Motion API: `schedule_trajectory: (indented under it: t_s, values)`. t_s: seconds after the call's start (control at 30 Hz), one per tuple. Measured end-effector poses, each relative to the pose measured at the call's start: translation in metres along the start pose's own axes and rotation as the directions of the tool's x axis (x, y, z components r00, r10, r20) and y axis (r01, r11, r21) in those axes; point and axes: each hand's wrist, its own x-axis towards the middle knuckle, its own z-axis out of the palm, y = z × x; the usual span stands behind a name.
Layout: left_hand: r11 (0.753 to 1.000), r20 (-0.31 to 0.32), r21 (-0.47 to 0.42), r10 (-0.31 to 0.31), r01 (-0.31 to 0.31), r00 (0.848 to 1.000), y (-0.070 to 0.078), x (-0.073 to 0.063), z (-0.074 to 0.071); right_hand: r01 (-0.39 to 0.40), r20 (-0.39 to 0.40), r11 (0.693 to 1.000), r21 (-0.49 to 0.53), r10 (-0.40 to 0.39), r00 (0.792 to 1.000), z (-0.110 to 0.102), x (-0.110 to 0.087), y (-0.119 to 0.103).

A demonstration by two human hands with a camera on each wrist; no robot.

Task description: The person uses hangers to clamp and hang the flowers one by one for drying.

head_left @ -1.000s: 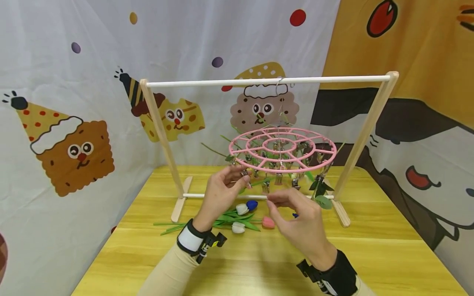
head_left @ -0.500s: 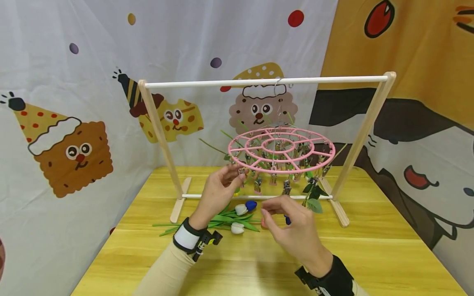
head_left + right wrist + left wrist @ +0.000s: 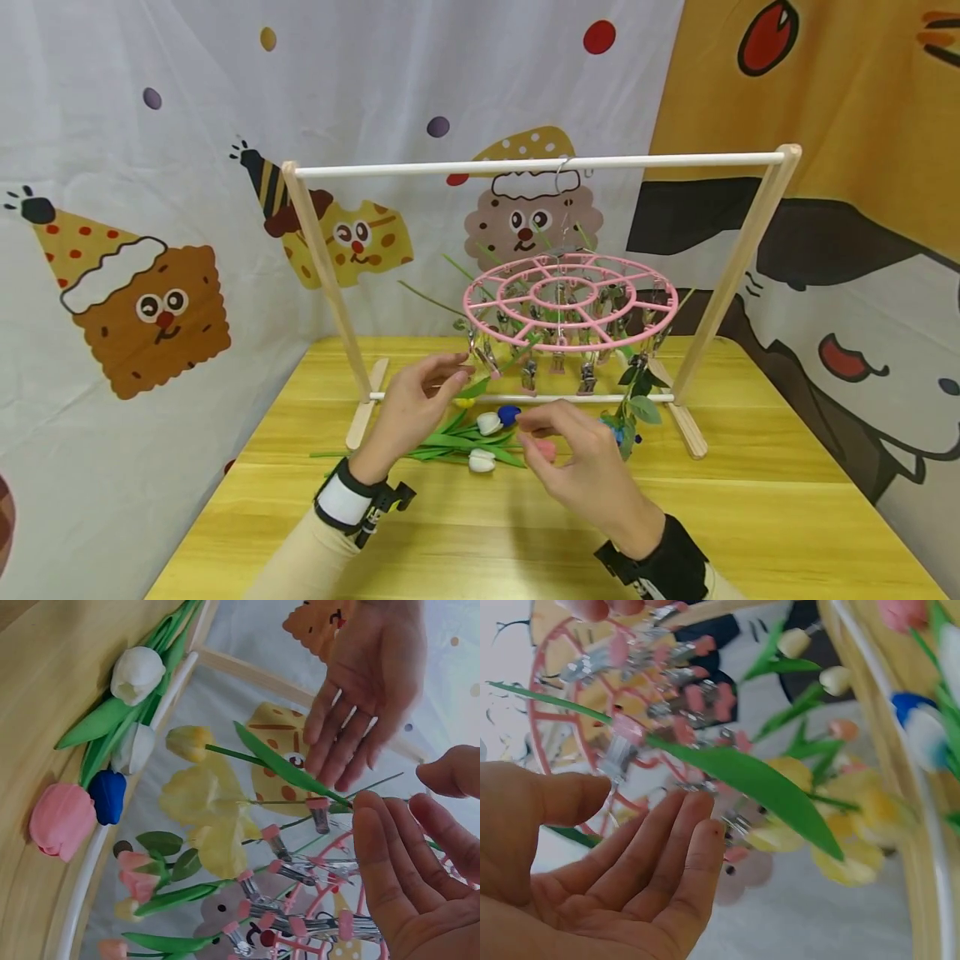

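A pink round clip hanger [image 3: 615, 342] hangs with several metal clips below its rings. One pink-tipped clip [image 3: 620, 750] grips the stem of a yellow tulip [image 3: 187, 742], whose flower points down and whose long green leaf [image 3: 750, 780] crosses the left wrist view. Just below the hanger's left side, my left hand [image 3: 412, 408] has its thumb and relaxed fingers apart, holding nothing, close to that clip. My right hand [image 3: 592, 467] hovers over the table in front of the hanger, fingers loosely bent and nothing between them.
A wooden stand with a white top bar [image 3: 450, 168] carries the hanger. On the table [image 3: 480, 533] lie white tulips [image 3: 482, 461], a blue tulip [image 3: 509, 415] and a pink tulip [image 3: 546, 451]. A leafy stem [image 3: 643, 408] hangs at the hanger's right.
My left hand has let go at the hanger's left edge and drawn down and left. The clips there now hang free of it. My right hand has shifted slightly left and down.
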Motion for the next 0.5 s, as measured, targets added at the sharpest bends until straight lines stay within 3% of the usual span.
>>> schedule_trajectory:
  t_s: [0.17, 0.33, 0.5]
  values:
    - [0.985, 0.034, 0.166, -0.045, 0.039, 0.998, -0.023, -0.01, -0.008, -0.004, 0.039, 0.999, -0.041, 0.005, 0.999, 0.006, -0.003, 0.004]
    - [0.94, 0.051, 0.333, -0.098, 0.075, 0.994, -0.049, -0.018, -0.015, -0.067, 0.116, 0.996, -0.058, 0.073, 0.991, 0.01, -0.008, 0.009]
    - [0.885, 0.083, 0.461, -0.117, 0.066, 0.99, -0.068, -0.026, -0.021, -0.086, 0.176, 0.994, -0.064, 0.097, 0.98, 0.015, -0.009, 0.014]
